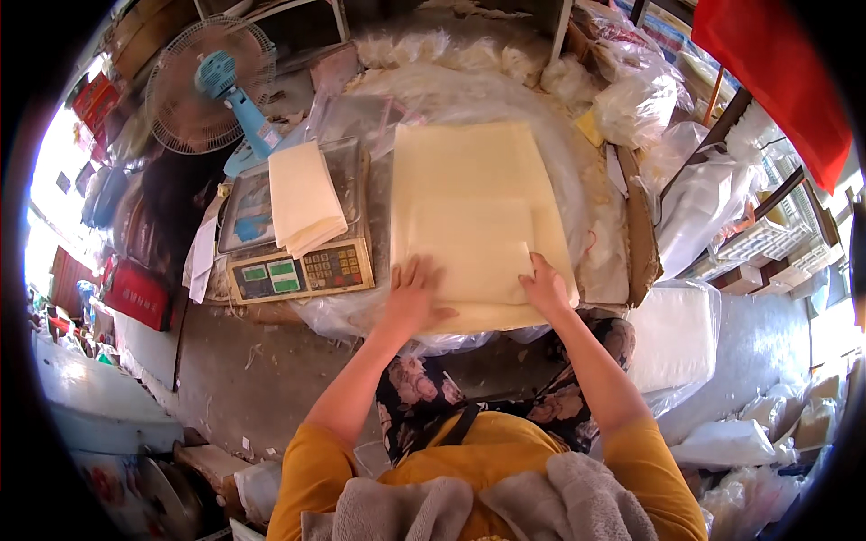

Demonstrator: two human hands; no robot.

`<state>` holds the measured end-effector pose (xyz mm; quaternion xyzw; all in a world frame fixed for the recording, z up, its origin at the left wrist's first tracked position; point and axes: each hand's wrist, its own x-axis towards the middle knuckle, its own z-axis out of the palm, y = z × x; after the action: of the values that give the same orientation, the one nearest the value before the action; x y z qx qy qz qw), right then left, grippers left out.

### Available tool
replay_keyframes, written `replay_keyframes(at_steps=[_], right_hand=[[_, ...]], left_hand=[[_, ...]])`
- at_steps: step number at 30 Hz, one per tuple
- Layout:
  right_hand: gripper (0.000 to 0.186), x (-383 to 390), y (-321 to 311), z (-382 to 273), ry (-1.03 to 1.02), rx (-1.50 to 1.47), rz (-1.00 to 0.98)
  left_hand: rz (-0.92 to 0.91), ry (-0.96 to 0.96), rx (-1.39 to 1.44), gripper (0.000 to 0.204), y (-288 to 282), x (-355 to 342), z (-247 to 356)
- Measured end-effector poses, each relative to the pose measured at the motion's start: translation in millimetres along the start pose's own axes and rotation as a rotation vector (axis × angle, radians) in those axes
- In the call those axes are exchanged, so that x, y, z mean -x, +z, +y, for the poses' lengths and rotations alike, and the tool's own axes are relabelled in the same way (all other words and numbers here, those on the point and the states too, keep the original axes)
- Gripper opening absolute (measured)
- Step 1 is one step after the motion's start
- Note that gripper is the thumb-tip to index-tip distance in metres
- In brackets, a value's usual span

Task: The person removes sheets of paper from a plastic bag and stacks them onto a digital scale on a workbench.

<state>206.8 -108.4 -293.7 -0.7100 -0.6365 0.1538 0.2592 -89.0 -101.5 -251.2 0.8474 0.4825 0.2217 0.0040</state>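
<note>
At the left of the work surface, a blue fan (216, 77) stands behind a weighing scale (298, 279) with a keypad, and a folded bundle of pale sheets (305, 194) lies on the scale's tray. To the right of the scale, on clear plastic sheeting (550, 149), lies a cream stack of sheets (465, 167). It is smooth, matte and roughly rectangular, its long sides running away from the person; a smaller rectangular layer (474, 243) shows on its nearer half, with a faint ridge along its far edge.

The stack lies beneath both hands, which rest near its close end, and the smaller layer sits mostly between them. The left hand (415, 293) grips nothing: it presses palm down near the left edge, fingers spread and pointing away, thumb out to the right. The right hand (545, 287) touches the right side of the smaller layer, fingers bent, one raised along its edge; whether it pinches the sheet cannot be made out. Both forearms reach forward, angled inward. Farther right, a brown cardboard flap (644, 239) stands beside the plastic.
</note>
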Motion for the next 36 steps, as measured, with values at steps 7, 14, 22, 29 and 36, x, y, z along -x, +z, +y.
replay_keyframes(at_steps=[7, 14, 22, 29, 36], right_hand=[[0.088, 1.9, -52.0, -56.9, -0.421, 0.419, -0.133], [0.069, 6.1, -99.1, -39.4, -0.243, 0.032, -0.469], [0.041, -32.8, -52.4, -51.4, 0.082, 0.165, -0.120], [0.055, -22.0, -18.5, -44.3, -0.423, 0.541, 0.013], [0.047, -7.8, -14.9, -68.0, -0.384, 0.408, 0.096]], left_hand=[[-0.222, 0.128, -0.114, 0.065, 8.1, -14.4, -32.3], [-0.254, -0.337, 0.483, 0.040, -37.7, -2.3, -43.1], [0.017, -0.343, 0.090, 0.060, 24.6, -49.9, -10.8], [-0.046, -0.219, -0.072, 0.064, 48.0, -45.4, -4.6], [0.409, -0.464, 0.407, 0.076, 22.8, -40.2, 16.1]])
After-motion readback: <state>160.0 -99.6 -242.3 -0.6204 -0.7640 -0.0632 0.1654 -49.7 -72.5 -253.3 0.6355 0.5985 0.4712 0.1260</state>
